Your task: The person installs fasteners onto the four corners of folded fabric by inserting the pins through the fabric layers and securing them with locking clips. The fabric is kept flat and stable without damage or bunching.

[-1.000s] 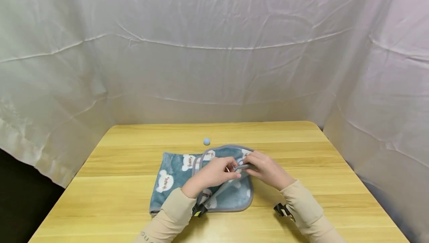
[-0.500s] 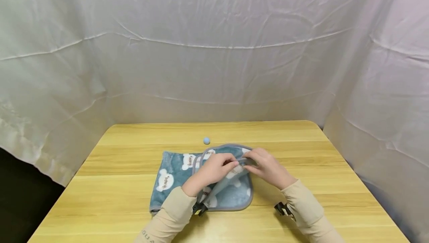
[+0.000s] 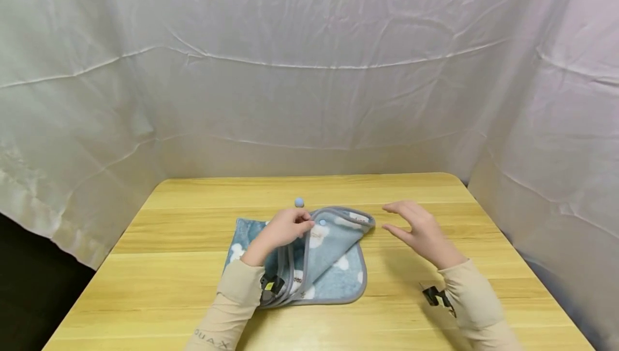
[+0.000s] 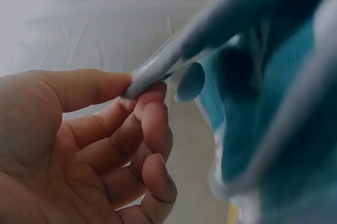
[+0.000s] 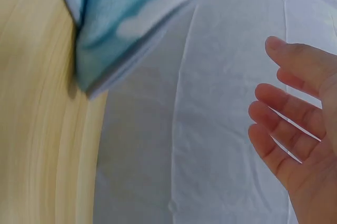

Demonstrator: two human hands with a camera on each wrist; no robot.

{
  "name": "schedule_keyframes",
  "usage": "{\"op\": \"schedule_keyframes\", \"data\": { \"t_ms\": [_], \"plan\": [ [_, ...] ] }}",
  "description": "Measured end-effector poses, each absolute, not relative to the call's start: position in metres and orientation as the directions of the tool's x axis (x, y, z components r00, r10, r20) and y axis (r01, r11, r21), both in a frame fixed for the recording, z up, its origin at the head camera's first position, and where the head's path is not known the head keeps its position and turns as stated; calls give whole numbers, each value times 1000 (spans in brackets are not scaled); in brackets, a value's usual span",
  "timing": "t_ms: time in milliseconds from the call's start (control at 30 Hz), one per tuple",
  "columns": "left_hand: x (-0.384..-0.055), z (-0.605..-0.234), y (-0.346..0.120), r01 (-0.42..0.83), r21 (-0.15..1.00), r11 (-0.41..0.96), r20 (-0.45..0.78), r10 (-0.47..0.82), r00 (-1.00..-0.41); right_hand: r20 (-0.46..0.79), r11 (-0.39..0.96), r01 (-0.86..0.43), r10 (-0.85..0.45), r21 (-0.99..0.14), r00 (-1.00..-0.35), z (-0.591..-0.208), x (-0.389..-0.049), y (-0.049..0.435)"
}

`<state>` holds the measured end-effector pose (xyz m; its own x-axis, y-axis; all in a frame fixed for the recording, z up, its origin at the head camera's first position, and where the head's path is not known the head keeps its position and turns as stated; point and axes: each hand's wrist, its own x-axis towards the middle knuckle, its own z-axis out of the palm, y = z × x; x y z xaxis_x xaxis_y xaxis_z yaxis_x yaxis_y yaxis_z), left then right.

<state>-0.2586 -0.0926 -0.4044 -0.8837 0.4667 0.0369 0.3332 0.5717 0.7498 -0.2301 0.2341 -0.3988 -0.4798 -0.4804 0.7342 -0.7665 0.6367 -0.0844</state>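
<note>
A blue fleece cloth (image 3: pixel 333 254) with white bear-head prints and grey piping lies partly folded over on the table, in front of the person. My left hand (image 3: pixel 282 228) pinches its piped edge (image 4: pixel 166 58) between thumb and index finger, raising that part. The other fingers curl loosely below. A round blue disc (image 4: pixel 189 83) shows right beside that edge in the left wrist view. A small light-blue round button (image 3: pixel 322 222) shows on the turned-over flap. Right of the cloth, my right hand (image 3: pixel 423 233) is held in the air, fingers apart and holding nothing.
A small light-blue round piece (image 3: pixel 299 202) sits on the wooden table (image 3: pixel 193 195) just beyond the left hand. Pale curtains (image 3: pixel 309 104) enclose the table at the back and sides. A black wrist mount (image 3: pixel 437 297) hangs from the right sleeve.
My right hand has let go of the cloth and moved away to the right. My left hand has moved left, drawing the pinched edge with it, and the flap now shows its paler side.
</note>
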Motion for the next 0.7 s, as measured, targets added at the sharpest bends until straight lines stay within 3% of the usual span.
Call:
{"op": "schedule_keyframes", "data": {
  "t_ms": [433, 700],
  "plan": [
    [-278, -429, -114, 161, 790, 592, -84, 365, -927, 654, 736, -662, -433, -139, -620, -404, -210, 278],
    [-280, -435, -114, 49, 777, 628, -157, 267, -951, 507, 803, -565, -412, -191, -757, -408, -200, 289]
  ]
}}
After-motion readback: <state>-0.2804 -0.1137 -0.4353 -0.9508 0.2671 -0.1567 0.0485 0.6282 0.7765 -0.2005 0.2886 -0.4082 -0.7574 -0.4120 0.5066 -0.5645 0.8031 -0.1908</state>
